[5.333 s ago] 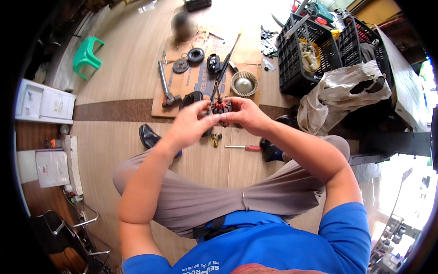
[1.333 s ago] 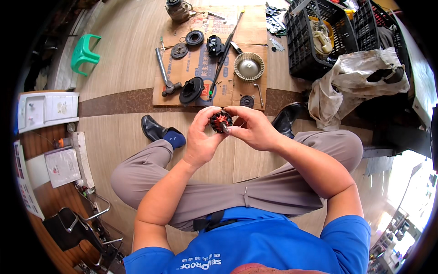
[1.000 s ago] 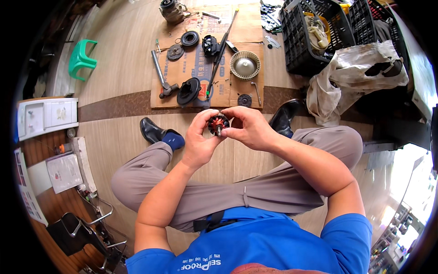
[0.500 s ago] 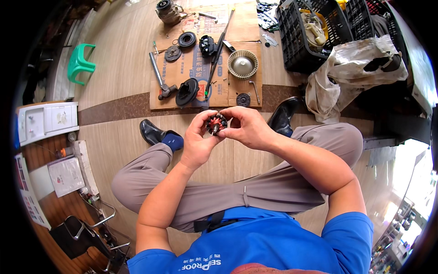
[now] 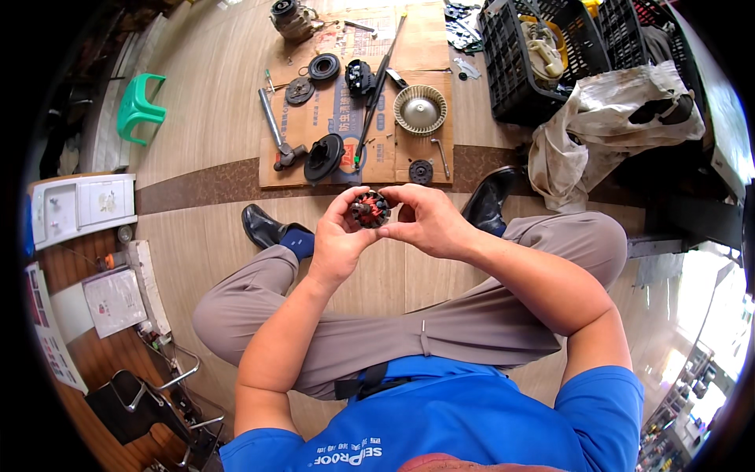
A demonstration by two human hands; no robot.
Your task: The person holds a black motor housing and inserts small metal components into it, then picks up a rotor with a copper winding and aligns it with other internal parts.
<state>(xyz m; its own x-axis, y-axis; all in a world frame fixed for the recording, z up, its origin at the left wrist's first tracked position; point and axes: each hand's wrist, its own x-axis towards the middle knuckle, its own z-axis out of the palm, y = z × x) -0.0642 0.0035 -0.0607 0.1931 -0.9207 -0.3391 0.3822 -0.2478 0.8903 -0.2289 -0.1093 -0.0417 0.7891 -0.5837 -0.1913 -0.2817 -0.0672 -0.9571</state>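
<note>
A motor armature (image 5: 370,209) with red windings and a dark slotted rim is held between my two hands, above the floor between my shoes. My left hand (image 5: 343,236) closes on its left side, thumb below and fingers above. From the right, my right hand (image 5: 421,220) pinches it with thumb and fingertips. Just beyond, on flattened cardboard (image 5: 275,169), lie a round black motor housing (image 5: 324,157), a fan wheel (image 5: 419,109), a small dark disc (image 5: 421,171) and a hammer (image 5: 279,134).
Farther along the cardboard are a black ring (image 5: 323,68), a black part (image 5: 359,79), a long thin rod (image 5: 381,86) and a metal compressor-like unit (image 5: 292,22). Black crates (image 5: 543,59) and a stained cloth (image 5: 605,118) stand right. A green stool (image 5: 141,108) is at left.
The armature has turned and tilted between my fingers, so its shaft end now points more to the left. Both hands stay nearly in place.
</note>
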